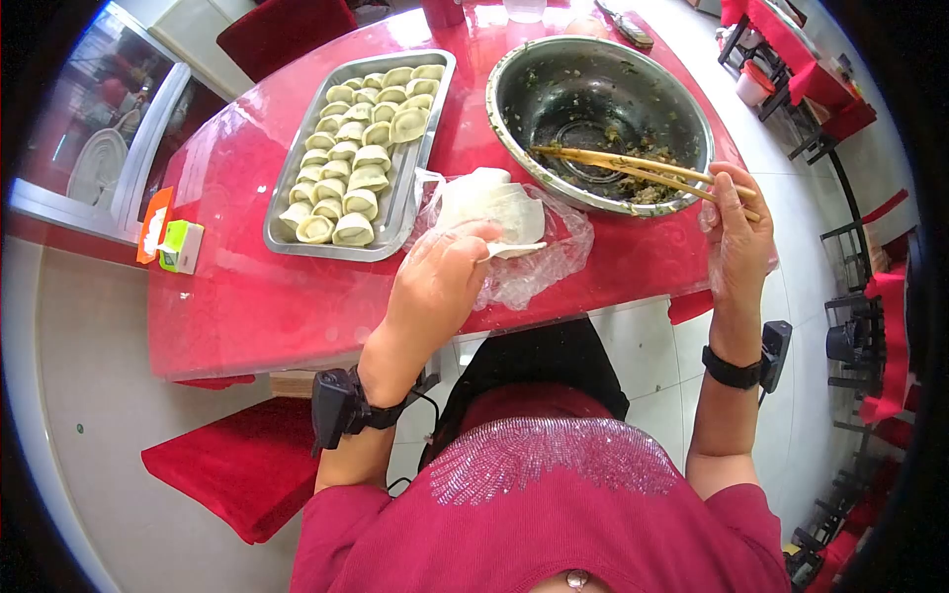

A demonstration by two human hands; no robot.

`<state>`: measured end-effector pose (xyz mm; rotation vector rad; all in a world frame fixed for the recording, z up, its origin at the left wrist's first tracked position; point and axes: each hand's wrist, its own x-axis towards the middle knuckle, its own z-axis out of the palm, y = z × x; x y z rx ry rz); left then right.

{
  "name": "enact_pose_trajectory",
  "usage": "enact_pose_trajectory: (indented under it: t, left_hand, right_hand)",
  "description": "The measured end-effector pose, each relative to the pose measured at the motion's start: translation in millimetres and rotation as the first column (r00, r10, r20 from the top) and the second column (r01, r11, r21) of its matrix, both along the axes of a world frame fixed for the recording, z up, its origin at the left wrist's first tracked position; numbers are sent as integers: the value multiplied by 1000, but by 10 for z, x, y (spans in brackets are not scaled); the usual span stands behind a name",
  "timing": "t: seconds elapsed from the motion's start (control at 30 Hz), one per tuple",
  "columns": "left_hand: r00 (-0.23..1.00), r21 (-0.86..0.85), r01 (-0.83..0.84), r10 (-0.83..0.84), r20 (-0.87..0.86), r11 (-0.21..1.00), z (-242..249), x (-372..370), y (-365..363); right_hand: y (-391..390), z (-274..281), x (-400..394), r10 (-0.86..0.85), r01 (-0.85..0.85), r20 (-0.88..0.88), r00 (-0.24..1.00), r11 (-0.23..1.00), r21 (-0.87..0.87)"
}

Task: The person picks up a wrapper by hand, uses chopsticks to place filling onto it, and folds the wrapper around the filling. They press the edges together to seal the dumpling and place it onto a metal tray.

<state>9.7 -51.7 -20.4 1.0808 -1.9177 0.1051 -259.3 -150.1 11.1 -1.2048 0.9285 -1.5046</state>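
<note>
My left hand [442, 280] is closed on the edge of a pale dumpling wrapper [516, 249], just over a stack of wrappers [491, 206] lying on a crumpled clear plastic bag [559, 242]. My right hand [736, 232] grips a pair of wooden chopsticks [643, 166] near their thick ends. Their tips reach into a large metal bowl [554, 94] holding a small amount of chopped green-brown filling [652, 176]. Left of the bag, a metal tray [395, 232] carries several rows of folded dumplings [346, 153].
The red table [237, 306] has a curved edge in front of me. A small green and white box [181, 247] and an orange packet [154, 225] stand at its left edge. A red chair seat [222, 465] is at lower left. Dark straps with devices sit on both wrists.
</note>
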Motion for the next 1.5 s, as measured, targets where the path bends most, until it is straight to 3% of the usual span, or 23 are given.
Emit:
enact_pose_trajectory:
  t: [0.03,0.1,0.13,0.17,0.2,0.23,0.37,0.43,0.5,0.63,0.7,0.87,0.93,1.03,1.1,1.13,1.2,1.23,1.27,1.37,1.4,1.43,1.5]
  left_hand:
    - [1000,3,-3,3,-2,1000,-47,-13,40]
    - [756,355,-32,255,-602,934,-97,-56,114]
    - [610,378,127,228,-759,917,-59,-27,120]
    - [610,382,119,236,-756,917,0,-30,108]
    - [301,290,287,202,-932,913,55,-49,84]
    - [-51,142,409,178,-983,901,81,-42,64]
    - [-274,78,547,266,-924,834,57,70,50]
    - [-271,165,529,350,-897,833,94,52,47]
    - [-301,-32,726,276,-913,687,62,108,70]
    - [-335,77,621,353,-873,780,229,-75,25]
    - [-200,100,629,284,-938,771,309,-153,12]
    - [-153,170,657,351,-924,734,195,-164,-25]
    - [-47,281,584,377,-925,762,195,-182,-31]
    - [-81,233,637,364,-928,734,217,-194,-36]
    - [-120,204,610,344,-931,766,222,-219,-38]
    - [-156,178,584,325,-933,792,219,-237,-26]
    - [-223,123,600,313,-923,790,187,-236,-11]
    - [-288,62,617,298,-910,785,187,-237,-5]
    - [-313,55,600,298,-902,798,205,-259,15]
    - [-369,-105,629,176,-913,770,86,-199,201]
    - [-175,125,609,286,-942,784,23,-113,183]
    - [-175,120,601,277,-945,790,80,-105,227]
    - [-428,0,561,290,-856,828,247,-98,260]
  right_hand:
    - [7,25,35,3,-3,-2,1000,1000,3]
    - [30,63,105,11,-13,-72,997,1000,-26]
    - [50,73,138,19,-21,-70,997,1000,-24]
    - [78,77,170,11,-22,-128,992,996,-90]
    - [104,83,202,-1,-28,-184,983,987,-156]
    - [128,103,230,6,-33,-178,984,988,-152]
    - [124,127,229,-95,11,-299,950,962,-273]
    - [80,115,154,-115,59,-235,965,971,-234]
    - [84,131,26,-157,103,-206,966,963,-249]
    - [95,256,13,-258,200,-230,938,948,-249]
    - [72,241,29,-245,193,-243,938,957,-218]
    - [23,128,-28,-123,87,-235,964,983,-160]
    - [-27,98,-78,-64,39,-222,973,992,-116]
    - [-91,61,-122,-254,249,-122,960,967,-50]
    - [-110,11,-210,-748,528,-215,628,613,-588]
    - [36,160,-31,-786,518,-124,606,508,-688]
    - [394,219,352,-376,216,-220,900,824,-524]
    - [417,-19,303,-326,-198,-579,747,723,-662]
    - [595,211,785,-162,-454,-730,664,689,-566]
    - [805,73,1332,-1,-690,-848,531,581,-433]
    - [798,4,1354,-3,-697,-848,531,568,-438]
    - [763,-88,1353,-64,-684,-871,487,592,-426]
    - [640,-185,1338,-141,-674,-884,445,598,-434]
